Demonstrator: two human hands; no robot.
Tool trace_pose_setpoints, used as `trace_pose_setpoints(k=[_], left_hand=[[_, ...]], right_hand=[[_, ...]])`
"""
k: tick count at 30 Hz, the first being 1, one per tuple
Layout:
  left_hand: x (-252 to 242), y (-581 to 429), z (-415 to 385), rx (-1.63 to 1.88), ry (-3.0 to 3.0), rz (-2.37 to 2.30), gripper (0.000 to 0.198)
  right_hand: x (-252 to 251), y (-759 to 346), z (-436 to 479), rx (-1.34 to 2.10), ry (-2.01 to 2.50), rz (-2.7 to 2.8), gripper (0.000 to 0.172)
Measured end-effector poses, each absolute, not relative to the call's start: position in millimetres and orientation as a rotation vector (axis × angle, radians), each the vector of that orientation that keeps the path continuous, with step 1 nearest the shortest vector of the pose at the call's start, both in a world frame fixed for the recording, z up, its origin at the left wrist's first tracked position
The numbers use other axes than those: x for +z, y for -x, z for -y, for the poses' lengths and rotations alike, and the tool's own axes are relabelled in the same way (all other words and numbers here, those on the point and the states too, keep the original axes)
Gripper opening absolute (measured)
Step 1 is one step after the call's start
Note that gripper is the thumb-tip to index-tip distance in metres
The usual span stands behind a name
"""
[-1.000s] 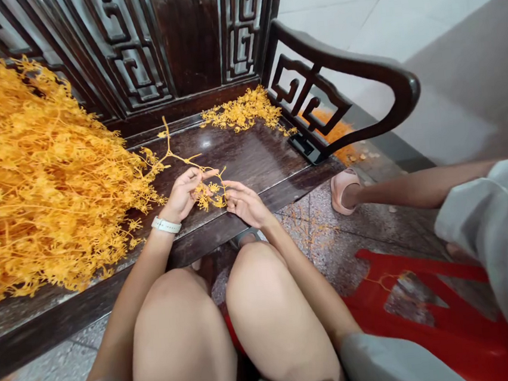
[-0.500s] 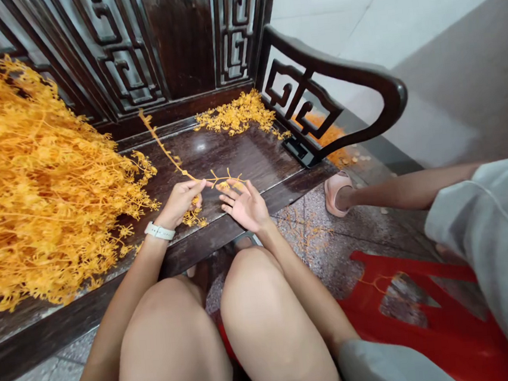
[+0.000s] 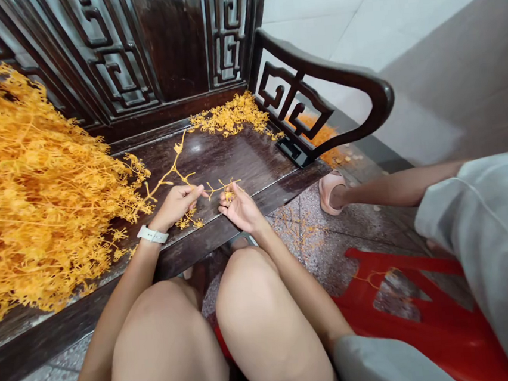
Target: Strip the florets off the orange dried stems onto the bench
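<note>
My left hand [image 3: 175,207], with a pale watch on its wrist, pinches a thin yellow branched stem [image 3: 173,167] that looks like part of an artificial flower spray. Its forked part reaches back over the dark bench, while bare side twigs stick out toward my right hand [image 3: 243,209]. There the thumb and fingers close on the twig end, with a small yellow floret [image 3: 229,196] at the fingertips. More yellow florets [image 3: 189,219] show just below my left hand. To the left, a large heap of yellow sprays [image 3: 34,193] lies close to my left forearm.
Plucked yellow florets [image 3: 233,114] are piled at the back of the wooden bench [image 3: 214,152], beside its curved armrest [image 3: 337,80]. Orange bits [image 3: 302,228] litter the floor. On the right are another person's leg [image 3: 384,189] and a red plastic stool [image 3: 429,329].
My right hand's spread fingers have closed on the twig end. The stem has turned in my left hand, and its forked part now shows. The view has shifted slightly.
</note>
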State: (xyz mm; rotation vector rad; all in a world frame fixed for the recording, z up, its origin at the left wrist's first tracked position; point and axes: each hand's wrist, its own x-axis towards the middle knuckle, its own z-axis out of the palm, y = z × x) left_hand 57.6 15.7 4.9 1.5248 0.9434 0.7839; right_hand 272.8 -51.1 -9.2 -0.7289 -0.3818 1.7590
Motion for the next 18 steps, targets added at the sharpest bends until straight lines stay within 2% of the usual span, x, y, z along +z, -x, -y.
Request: trace_pose_setpoints(k=[9, 18], left_hand=[[4.0, -52.1, -19.4, 0.893, -1.509, -1.012, 0.061], [-3.1, -47.3, -30.2, 1.212, -1.532, -1.41, 0.046]], right_hand=[[-8.5, -274.1, 52.2, 1.779, 0.725, 0.424, 0.036], [-9.7, -270.5, 56.2, 1.821, 0.718, 0.73, 0.059]])
